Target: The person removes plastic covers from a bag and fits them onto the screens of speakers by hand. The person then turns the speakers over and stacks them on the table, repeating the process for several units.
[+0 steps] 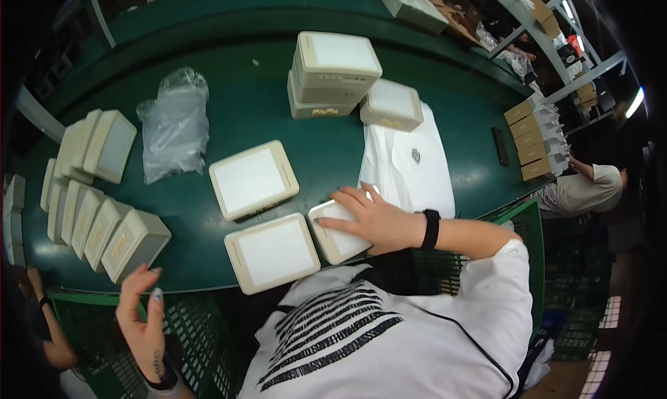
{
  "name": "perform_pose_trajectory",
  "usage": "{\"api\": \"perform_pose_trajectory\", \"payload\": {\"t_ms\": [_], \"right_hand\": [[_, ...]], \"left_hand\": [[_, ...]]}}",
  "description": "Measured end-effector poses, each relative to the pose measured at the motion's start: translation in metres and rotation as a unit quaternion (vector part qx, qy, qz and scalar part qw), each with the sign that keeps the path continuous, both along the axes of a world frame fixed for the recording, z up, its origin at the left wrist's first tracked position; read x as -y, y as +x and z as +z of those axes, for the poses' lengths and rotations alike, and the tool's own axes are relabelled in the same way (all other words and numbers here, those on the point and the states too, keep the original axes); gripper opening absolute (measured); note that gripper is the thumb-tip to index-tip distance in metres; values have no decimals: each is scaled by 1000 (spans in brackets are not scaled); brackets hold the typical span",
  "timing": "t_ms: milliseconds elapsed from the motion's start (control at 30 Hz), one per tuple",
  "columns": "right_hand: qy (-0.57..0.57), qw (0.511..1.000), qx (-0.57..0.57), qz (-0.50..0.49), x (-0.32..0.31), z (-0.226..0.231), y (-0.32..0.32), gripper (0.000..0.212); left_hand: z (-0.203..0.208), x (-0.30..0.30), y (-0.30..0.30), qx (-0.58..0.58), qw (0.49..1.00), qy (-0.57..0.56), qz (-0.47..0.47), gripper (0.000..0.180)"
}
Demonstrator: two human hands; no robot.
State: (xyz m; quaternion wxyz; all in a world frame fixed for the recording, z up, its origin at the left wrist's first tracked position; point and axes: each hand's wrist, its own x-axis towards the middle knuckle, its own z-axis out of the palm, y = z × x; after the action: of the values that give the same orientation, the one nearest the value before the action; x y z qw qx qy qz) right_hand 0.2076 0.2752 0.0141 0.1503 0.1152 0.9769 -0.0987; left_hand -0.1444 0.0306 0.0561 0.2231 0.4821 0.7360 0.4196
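Row of cream cases on a green workbench
Left hand, empty, fingers parted, hovers beside it; right hand spreads over a white-topped case at the near edge; beyond, a co-worker by brown cartons.

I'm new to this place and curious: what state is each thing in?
Cream box: lying flat, white panel up
Right hand: fingers spread on that box
Left hand: raised, empty
Clear plastic: crumpled, heaped
White sheeting: spread, partly under another box
Left-side boxes: standing on edge
Back boxes: stacked
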Motion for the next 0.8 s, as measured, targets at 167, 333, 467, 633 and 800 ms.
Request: {"api": "perform_pose_trajectory", "payload": {"t_ms": [167, 333, 467, 633, 800], "right_hand": [[-131, 991, -3, -10, -32, 39, 1, 118], [-141, 975, -172, 18, -112, 130, -16, 108], [6, 978, -187, -89, -182, 160, -51, 105], [27, 980, -129, -149, -243, 145, -85, 102], [-34, 975, -134, -175, -253, 151, -78, 99]], "left_hand": [[2, 3, 9, -23, 1000, 9, -13, 24], [6, -2, 16, -6, 1000, -7, -19, 23], [3, -6, 22, -4, 1000, -11, -28, 23], [3, -8, 26, -40, 998, -13, -51, 23], [6, -7, 25, -66, 997, -3, -28, 24]]}}
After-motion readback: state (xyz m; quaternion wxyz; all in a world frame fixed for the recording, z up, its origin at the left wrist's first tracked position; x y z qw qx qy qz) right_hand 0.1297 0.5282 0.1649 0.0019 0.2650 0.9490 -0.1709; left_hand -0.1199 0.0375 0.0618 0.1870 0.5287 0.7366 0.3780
